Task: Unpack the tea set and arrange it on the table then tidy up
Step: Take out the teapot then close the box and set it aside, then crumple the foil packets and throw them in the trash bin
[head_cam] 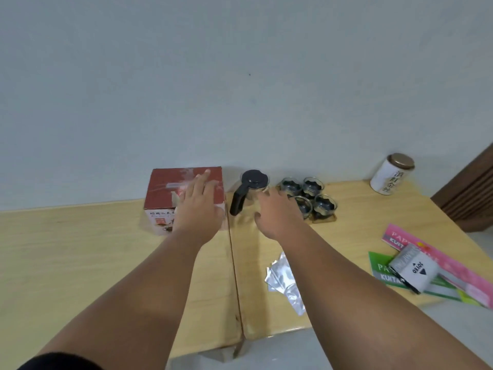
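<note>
Likely tidying: your left hand, open and empty, is hovering over the box at 11 o'clock, right hand likewise by the teapot. Next: grip box.

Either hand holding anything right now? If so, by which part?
Nothing is held. The left hand is open, fingers straight over the red box; the right hand is open near the teapot, not round its handle.

Pale smooth wood table, red glossy cardboard box, crinkled shiny foil packets, clear glass cups.
</note>
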